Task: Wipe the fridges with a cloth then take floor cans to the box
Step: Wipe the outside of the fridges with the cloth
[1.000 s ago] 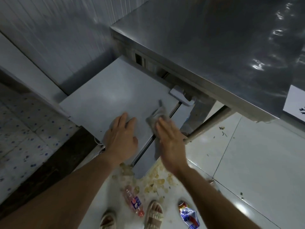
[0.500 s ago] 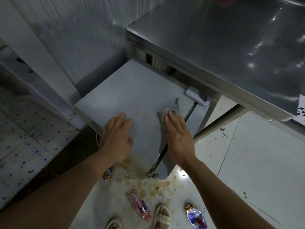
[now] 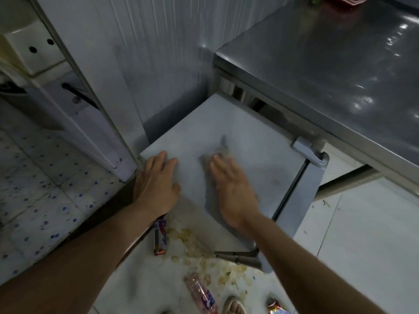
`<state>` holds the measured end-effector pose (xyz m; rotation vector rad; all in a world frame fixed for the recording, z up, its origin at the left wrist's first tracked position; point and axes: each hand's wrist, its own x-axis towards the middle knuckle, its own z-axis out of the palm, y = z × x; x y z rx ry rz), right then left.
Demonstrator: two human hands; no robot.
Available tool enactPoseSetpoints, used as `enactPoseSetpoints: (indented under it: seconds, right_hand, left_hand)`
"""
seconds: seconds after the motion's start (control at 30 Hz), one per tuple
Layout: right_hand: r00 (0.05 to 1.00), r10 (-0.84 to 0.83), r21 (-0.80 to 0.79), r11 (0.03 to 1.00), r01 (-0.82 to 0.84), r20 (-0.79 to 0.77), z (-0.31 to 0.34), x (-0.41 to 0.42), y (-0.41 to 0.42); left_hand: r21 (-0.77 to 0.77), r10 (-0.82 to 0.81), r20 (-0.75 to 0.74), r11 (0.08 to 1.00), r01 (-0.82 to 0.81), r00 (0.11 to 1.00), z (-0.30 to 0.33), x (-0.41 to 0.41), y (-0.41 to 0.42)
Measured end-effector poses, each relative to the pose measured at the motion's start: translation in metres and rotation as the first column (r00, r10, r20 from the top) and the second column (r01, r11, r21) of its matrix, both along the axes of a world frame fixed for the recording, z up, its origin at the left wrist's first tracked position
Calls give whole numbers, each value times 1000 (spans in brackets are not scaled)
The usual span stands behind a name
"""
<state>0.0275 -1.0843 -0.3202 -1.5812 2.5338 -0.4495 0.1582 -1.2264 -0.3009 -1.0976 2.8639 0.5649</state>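
Right hand [image 3: 233, 189] flat, fingers straight, pressing small grey cloth [image 3: 218, 152] onto pale grey fridge top [image 3: 260, 141]; left hand [image 3: 156, 184] flat, bracing beside it. I'd advise even overlapping strokes to the edges. Floor count: two crushed cans [image 3: 160, 236], [image 3: 275, 308], one clear plastic bottle [image 3: 201, 294].

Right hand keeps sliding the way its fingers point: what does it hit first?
The right hand presses the cloth flat on the fridge top. Ahead is bare top, then probably the steel counter's edge; depth is unclear.
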Motion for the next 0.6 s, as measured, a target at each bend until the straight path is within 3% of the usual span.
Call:
enactPoseSetpoints:
  seconds: [0.07,0.13,0.33,0.5,0.6]
  right_hand:
    - [984,177,-2,984,-177,1,0,24,6]
    - [967,253,6,967,-254,42,3,8,-1]
    - [997,-79,52,995,79,-6,7,-41,-76]
    - [957,290,28,956,-291,22,1,23,-56]
    - [968,248,31,968,-249,32,7,-6,-76]
  left_hand:
    - [-7,25,-13,1000,-25,1000,1,4,-10]
    - [-9,50,-18,999,-50,999,1,7,-18]
    - [-25,47,-57,999,-49,997,-6,11,-23]
    - [1,111,-78,994,-111,991,-5,13,-29]
    - [86,190,-88,979,-183,978,-8,19,-34]
